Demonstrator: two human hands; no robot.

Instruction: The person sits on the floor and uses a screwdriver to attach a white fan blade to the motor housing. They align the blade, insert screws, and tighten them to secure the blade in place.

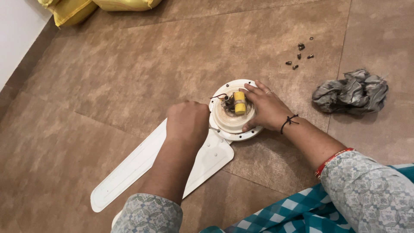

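Observation:
A white ceiling fan lies on the brown tiled floor. Its round motor housing (pixel 222 122) faces up, with a yellow cylinder (pixel 239 102) and dark wires at its centre. A white blade (pixel 129 172) runs from the housing toward the lower left. My right hand (pixel 265 108) rests on the housing's right rim, fingers spread over it. My left hand (pixel 187 123) is a closed fist at the housing's left edge, where a thin metal tip shows below it; what it grips is hidden.
Several small dark screws (pixel 299 56) lie loose on the floor at the upper right. A crumpled grey cloth (pixel 351 91) sits right of the fan. Yellow sacks (pixel 86 6) lean by the white wall at the top left.

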